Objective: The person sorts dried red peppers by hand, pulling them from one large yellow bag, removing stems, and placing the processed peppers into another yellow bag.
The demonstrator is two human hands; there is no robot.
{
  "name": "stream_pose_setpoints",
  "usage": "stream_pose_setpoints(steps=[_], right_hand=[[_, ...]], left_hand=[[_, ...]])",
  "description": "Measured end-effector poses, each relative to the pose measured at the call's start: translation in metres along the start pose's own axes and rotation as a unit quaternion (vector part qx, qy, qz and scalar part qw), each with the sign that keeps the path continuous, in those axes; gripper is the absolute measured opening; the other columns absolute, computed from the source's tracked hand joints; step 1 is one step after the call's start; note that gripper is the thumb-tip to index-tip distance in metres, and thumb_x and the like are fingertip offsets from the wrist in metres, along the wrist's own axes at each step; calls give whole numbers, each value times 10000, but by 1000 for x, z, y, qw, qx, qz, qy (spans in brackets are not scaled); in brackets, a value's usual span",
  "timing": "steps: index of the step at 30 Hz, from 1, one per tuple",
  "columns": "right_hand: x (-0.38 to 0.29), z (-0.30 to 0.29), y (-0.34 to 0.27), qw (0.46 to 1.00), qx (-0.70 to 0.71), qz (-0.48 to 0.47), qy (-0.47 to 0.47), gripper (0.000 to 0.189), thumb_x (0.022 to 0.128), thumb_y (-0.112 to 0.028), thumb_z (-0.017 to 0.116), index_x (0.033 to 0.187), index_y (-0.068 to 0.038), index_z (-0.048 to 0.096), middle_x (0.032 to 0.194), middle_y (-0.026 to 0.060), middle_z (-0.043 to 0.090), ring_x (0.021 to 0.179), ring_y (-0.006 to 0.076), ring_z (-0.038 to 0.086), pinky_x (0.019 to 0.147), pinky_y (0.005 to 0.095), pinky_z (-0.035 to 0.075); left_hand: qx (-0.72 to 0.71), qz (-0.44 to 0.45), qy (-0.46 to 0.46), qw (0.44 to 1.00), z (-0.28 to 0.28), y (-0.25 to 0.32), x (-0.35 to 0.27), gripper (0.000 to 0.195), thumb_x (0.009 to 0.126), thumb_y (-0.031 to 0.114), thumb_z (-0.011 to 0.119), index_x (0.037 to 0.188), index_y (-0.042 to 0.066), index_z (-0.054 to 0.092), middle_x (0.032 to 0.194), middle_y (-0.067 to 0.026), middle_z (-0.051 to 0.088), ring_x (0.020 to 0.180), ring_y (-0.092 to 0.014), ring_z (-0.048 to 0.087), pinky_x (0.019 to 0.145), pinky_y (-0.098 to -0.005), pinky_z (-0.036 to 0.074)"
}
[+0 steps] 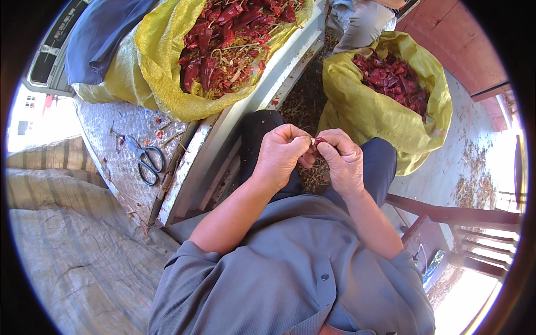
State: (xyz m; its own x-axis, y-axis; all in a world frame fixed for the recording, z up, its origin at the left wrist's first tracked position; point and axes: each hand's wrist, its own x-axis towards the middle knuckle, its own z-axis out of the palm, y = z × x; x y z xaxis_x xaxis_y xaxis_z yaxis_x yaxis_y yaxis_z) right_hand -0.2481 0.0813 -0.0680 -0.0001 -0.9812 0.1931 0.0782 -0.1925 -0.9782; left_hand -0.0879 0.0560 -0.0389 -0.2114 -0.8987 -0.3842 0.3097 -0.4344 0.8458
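Observation:
Both my hands meet above my lap. A dried red chili pepper point(320, 141) is pinched between the thumb and fingers of my right hand point(342, 161). My left hand point(282, 155) pinches the pale stem end of the same pepper. Ahead to the left, an open yellow woven sack point(161, 63) holds dried red chilies point(230, 25) mixed with seeds and stem bits. Ahead to the right stands a second yellow woven sack point(368, 115) with dried red chilies point(391, 81) inside.
Black-handled scissors point(146, 161) lie on a worn metal surface point(125, 184) at the left, among stem scraps. A striped woven tarp point(75, 243) hangs or lies below it. Plant debris point(305, 100) covers the floor between the sacks. Another person's trouser leg point(364, 25) shows at the top.

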Motion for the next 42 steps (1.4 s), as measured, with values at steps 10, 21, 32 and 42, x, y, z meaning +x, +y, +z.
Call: stream_pose_setpoints(steps=[10, 21, 32, 42], right_hand=[[54, -45, -26, 977, -170, -37, 123, 185, 909, -110, 704, 1065, -23, 657, 1044, 99, 662, 940, 179, 629, 821, 307, 514], [83, -75, -130, 863, -487, 0, -137, 423, 909, -313, 662, 1265, -85, 650, 1227, 145, 676, 1117, 325, 650, 920, 410, 523], [8, 59, -199, 690, -409, -352, -482, 368, 867, -220, 705, 1192, -54, 655, 1116, 132, 685, 1021, 294, 666, 843, 378, 530], [36, 39, -224, 782, -415, -284, -368, 327, 829, -135, 744, 1126, -26, 660, 1014, 121, 693, 933, 266, 681, 772, 349, 536]], left_hand=[[455, 93, 30, 885, -51, -34, 20, 188, 843, 121, 746, 954, -6, 664, 753, -103, 690, 671, -161, 678, 633, -296, 547], [655, 375, 198, 626, -120, 92, 31, 160, 902, 139, 662, 1050, 80, 663, 1068, -139, 675, 990, -330, 659, 835, -427, 539], [655, 161, 358, 645, -179, 130, 66, 346, 886, 339, 673, 1011, 16, 691, 994, -265, 697, 1000, -429, 661, 883, -481, 502], [494, 358, 254, 750, -138, 126, 14, 159, 908, 170, 699, 935, 14, 712, 790, -138, 648, 721, -266, 642, 662, -364, 493]])
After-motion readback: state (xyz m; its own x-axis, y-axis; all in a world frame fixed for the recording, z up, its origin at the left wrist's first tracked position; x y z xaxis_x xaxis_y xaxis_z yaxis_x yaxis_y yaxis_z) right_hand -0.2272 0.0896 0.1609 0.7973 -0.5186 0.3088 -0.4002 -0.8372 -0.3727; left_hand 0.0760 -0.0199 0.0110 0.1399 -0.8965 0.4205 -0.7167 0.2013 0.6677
